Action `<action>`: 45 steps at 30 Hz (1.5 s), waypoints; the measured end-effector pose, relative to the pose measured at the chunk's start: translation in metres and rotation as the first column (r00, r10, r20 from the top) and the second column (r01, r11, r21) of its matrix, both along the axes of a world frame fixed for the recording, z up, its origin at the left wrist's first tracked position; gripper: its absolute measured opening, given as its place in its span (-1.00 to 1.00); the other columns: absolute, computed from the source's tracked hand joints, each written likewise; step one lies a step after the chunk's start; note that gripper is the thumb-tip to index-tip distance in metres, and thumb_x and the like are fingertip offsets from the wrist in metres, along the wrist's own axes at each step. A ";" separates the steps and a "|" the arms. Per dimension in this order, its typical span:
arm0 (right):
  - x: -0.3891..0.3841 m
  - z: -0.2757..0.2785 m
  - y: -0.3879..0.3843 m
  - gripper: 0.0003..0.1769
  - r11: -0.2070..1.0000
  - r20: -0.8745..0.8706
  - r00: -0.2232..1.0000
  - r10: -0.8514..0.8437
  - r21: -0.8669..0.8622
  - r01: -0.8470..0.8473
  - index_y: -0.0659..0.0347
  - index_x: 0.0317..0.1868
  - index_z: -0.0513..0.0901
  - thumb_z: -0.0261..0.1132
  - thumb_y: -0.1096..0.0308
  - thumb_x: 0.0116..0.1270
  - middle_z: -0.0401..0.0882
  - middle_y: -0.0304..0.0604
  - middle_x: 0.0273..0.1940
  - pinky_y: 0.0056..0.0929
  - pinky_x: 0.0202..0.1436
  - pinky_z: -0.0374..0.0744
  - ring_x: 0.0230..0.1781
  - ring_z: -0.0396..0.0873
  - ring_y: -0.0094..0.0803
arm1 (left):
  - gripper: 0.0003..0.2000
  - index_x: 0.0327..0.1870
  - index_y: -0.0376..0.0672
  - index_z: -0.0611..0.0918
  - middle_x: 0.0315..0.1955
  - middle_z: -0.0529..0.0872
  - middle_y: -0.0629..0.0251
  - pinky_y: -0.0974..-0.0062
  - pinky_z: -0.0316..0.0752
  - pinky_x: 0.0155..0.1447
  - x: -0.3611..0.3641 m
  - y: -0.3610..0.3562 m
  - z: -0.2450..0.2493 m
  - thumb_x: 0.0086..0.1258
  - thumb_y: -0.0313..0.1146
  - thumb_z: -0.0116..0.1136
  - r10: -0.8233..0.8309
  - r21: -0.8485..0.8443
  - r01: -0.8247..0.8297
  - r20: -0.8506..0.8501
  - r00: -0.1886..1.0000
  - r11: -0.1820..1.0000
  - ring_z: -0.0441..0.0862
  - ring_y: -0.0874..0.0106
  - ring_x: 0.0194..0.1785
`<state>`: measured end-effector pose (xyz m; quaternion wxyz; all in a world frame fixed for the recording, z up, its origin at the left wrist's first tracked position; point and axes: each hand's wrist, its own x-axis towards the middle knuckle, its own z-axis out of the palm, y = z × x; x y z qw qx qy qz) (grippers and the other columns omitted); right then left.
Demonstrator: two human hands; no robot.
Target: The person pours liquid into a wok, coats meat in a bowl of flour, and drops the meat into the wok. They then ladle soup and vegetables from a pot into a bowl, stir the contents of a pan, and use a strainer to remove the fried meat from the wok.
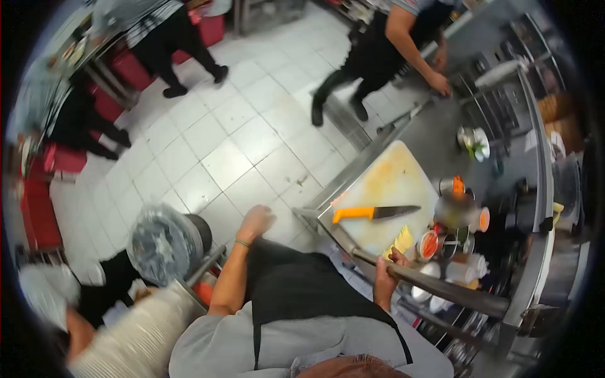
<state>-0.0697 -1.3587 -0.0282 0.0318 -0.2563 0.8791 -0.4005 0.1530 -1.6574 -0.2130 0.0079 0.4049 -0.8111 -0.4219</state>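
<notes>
My left hand is out over the floor on the left, away from the table; motion blurs its fingers, and I see nothing in it. At the table's front edge my right hand is closed, its fingers against a crumpled yellow piece, whose kind I cannot make out. That piece overlaps the near corner of a stained white cutting board. Across the board lies a knife with an orange handle, its dark blade pointing right. A metal rail runs just beside my right hand.
Containers of food, one with orange-red bits, crowd the board's right side. A lined bin stands left of me, near a tall stack of pale containers. A co-worker stands beyond the table; others work at upper left.
</notes>
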 end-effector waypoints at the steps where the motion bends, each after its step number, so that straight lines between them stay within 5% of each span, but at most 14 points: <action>1: -0.001 -0.006 0.002 -0.67 0.997 0.048 0.997 -0.065 -0.046 0.067 0.30 -0.02 0.49 0.40 0.44 0.27 0.36 -0.08 -0.06 -0.33 0.15 0.41 -0.04 0.39 -0.29 | -0.62 -0.05 -0.35 0.71 -0.07 0.71 -0.15 0.17 0.50 0.21 -0.002 -0.021 -0.002 0.29 -0.20 0.26 -0.037 -0.003 0.037 -0.021 0.999 0.999 0.64 -0.04 0.06; 4: 0.013 -0.007 -0.018 -0.73 0.944 0.120 0.949 -0.293 -0.122 0.307 0.22 -0.38 0.34 0.30 0.49 0.38 0.35 -0.18 -0.22 -0.46 0.02 0.38 -0.18 0.37 -0.41 | -0.64 -0.05 -0.34 0.71 -0.07 0.72 -0.11 0.17 0.51 0.19 -0.024 -0.072 0.004 0.30 -0.20 0.27 -0.123 0.017 0.124 -0.056 0.991 0.992 0.64 -0.03 0.06; 9: 0.023 -0.011 -0.022 -0.78 0.865 0.189 0.871 -0.453 -0.144 0.481 0.22 -0.36 0.36 0.24 0.51 0.41 0.37 -0.20 -0.20 -0.45 0.08 0.37 -0.12 0.36 -0.43 | -0.66 -0.03 -0.34 0.70 -0.07 0.71 -0.10 0.19 0.51 0.18 -0.077 -0.112 0.018 0.33 -0.23 0.26 -0.232 0.021 0.238 -0.139 0.963 0.971 0.64 -0.02 0.06; 16: 0.025 -0.001 -0.043 -0.75 0.828 0.267 0.829 -0.491 -0.153 0.539 0.21 -0.41 0.28 0.16 0.55 0.41 0.38 -0.18 -0.20 -0.45 0.12 0.33 -0.09 0.35 -0.41 | -0.72 -0.06 -0.31 0.71 -0.12 0.71 -0.11 0.19 0.51 0.17 -0.124 -0.124 0.022 0.33 -0.30 0.24 -0.406 0.237 0.384 0.049 0.913 0.893 0.64 -0.01 0.04; 23: 0.037 0.009 -0.047 -0.93 0.774 0.263 0.764 -0.590 -0.085 0.627 0.27 -0.24 0.44 0.12 0.46 0.45 0.44 -0.11 -0.11 -0.35 0.14 0.36 -0.07 0.40 -0.35 | -0.80 -0.20 -0.31 0.72 -0.26 0.72 -0.09 0.14 0.54 0.06 -0.165 -0.133 -0.052 0.33 -0.34 0.22 -0.542 0.229 0.535 -0.038 0.840 0.813 0.67 -0.02 -0.09; 25: 0.042 0.007 -0.046 -0.92 0.692 0.332 0.705 -0.626 -0.180 0.699 0.28 -0.18 0.46 0.11 0.44 0.46 0.47 -0.08 -0.07 -0.28 0.16 0.38 -0.02 0.43 -0.32 | -0.82 -0.20 -0.31 0.70 -0.25 0.73 -0.06 0.16 0.55 0.05 -0.185 -0.133 -0.081 0.32 -0.38 0.22 -0.434 0.304 0.446 -0.110 0.894 0.842 0.67 -0.01 -0.09; 27: 0.047 0.017 -0.048 -0.81 0.720 0.279 0.687 -0.671 0.025 0.693 0.22 -0.07 0.50 0.14 0.28 0.46 0.50 -0.07 0.02 -0.15 0.22 0.39 0.07 0.44 -0.24 | -0.82 -0.18 -0.32 0.69 -0.23 0.73 -0.05 0.18 0.56 0.05 -0.194 -0.126 -0.130 0.32 -0.39 0.21 -0.336 0.357 0.370 -0.156 0.929 0.858 0.67 -0.01 -0.09; 29: 0.048 0.027 -0.059 -0.75 0.405 0.503 0.348 -0.791 0.004 0.914 0.18 -0.06 0.51 0.17 0.18 0.45 0.50 -0.10 0.05 -0.11 0.23 0.38 0.10 0.44 -0.23 | -0.83 -0.20 -0.32 0.68 -0.23 0.71 -0.05 0.17 0.56 0.05 -0.199 -0.126 -0.155 0.33 -0.40 0.20 -0.429 0.356 0.433 -0.095 0.898 0.828 0.66 0.00 -0.09; 30: 0.051 0.031 -0.056 -0.67 0.417 0.600 0.327 -0.730 0.011 0.909 0.12 -0.04 0.50 0.19 0.05 0.42 0.51 -0.15 0.03 -0.07 0.22 0.37 0.12 0.43 -0.22 | -0.84 -0.21 -0.32 0.68 -0.23 0.71 -0.05 0.17 0.55 0.06 -0.205 -0.129 -0.164 0.33 -0.41 0.20 -0.494 0.361 0.476 -0.049 0.868 0.801 0.66 0.00 -0.09; 33: 0.044 0.032 -0.081 -0.59 0.099 0.451 0.029 -0.892 0.134 0.986 0.13 0.07 0.51 0.22 0.03 0.38 0.48 -0.14 0.07 0.05 0.12 0.43 0.16 0.39 -0.20 | -0.86 -0.24 -0.29 0.69 -0.25 0.69 -0.03 0.15 0.54 0.06 -0.205 -0.139 -0.196 0.32 -0.42 0.19 -0.612 0.439 0.569 -0.055 0.789 0.695 0.65 0.00 -0.11; 34: 0.050 0.034 -0.068 -0.61 0.128 0.536 0.044 -0.843 0.121 0.984 0.09 0.00 0.53 0.24 0.00 0.35 0.51 -0.13 0.05 0.03 0.10 0.41 0.19 0.36 -0.20 | -0.86 -0.24 -0.29 0.69 -0.25 0.69 -0.03 0.15 0.54 0.06 -0.210 -0.150 -0.199 0.32 -0.42 0.18 -0.638 0.482 0.583 -0.062 0.767 0.654 0.64 0.00 -0.11; 37: 0.030 0.024 -0.105 -0.63 -0.010 0.317 -0.078 -0.945 0.210 0.978 0.04 -0.06 0.54 0.25 -0.04 0.32 0.50 -0.13 0.07 0.01 0.11 0.36 0.15 0.40 -0.17 | -0.87 -0.27 -0.29 0.69 -0.27 0.68 -0.02 0.14 0.54 0.03 -0.215 -0.172 -0.241 0.32 -0.42 0.18 -0.751 0.475 0.693 -0.096 0.654 0.543 0.64 0.00 -0.12; 39: 0.034 0.029 -0.099 -0.56 -0.024 0.448 -0.075 -0.891 0.119 0.993 0.18 0.03 0.49 0.24 0.03 0.32 0.40 -0.04 0.08 0.01 0.22 0.39 0.16 0.38 -0.17 | -0.87 -0.32 -0.29 0.69 -0.31 0.68 -0.01 0.13 0.53 0.02 -0.244 -0.192 -0.258 0.32 -0.42 0.18 -0.754 0.532 0.653 -0.041 0.656 0.539 0.63 0.02 -0.12; 45: 0.018 -0.001 -0.112 -0.75 -0.047 0.354 0.008 -0.935 -0.147 0.988 0.15 -0.42 0.57 0.21 0.16 0.27 0.60 -0.14 -0.29 -0.07 0.22 0.45 -0.04 0.54 -0.18 | -0.88 -0.36 -0.32 0.66 -0.32 0.66 -0.04 0.11 0.52 0.00 -0.337 -0.200 -0.337 0.32 -0.44 0.17 -0.738 0.374 0.694 -0.038 0.674 0.615 0.61 0.01 -0.16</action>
